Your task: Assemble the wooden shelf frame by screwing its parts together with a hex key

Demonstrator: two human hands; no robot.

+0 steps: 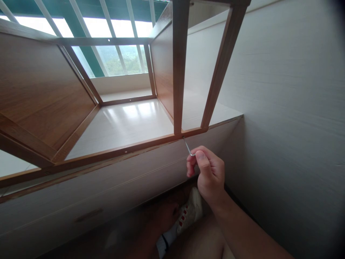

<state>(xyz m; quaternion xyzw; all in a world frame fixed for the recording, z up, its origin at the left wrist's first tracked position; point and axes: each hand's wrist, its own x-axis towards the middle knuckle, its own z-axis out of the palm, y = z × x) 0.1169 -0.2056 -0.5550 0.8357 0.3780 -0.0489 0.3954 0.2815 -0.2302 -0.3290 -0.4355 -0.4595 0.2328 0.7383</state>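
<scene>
My right hand (207, 169) pinches the short arm of a silver hex key (188, 146) between thumb and fingers. The key's long arm rises to the left, and its tip meets the front rail of a brown wooden frame (151, 141), just below an upright post (180, 72). Whether the tip sits inside a screw head is too small to tell. Low in the picture, my left hand (170, 212) lies in shadow beside a white shoe (190, 210) with red laces; its fingers are too dark to make out.
The frame, with brown wood panels (40, 86), stands on a white ledge (132, 120). Behind it is a window with pale bars (107, 18) and a green post. A pale wall (291, 90) closes off the right side. Below the ledge runs a white front (113, 187).
</scene>
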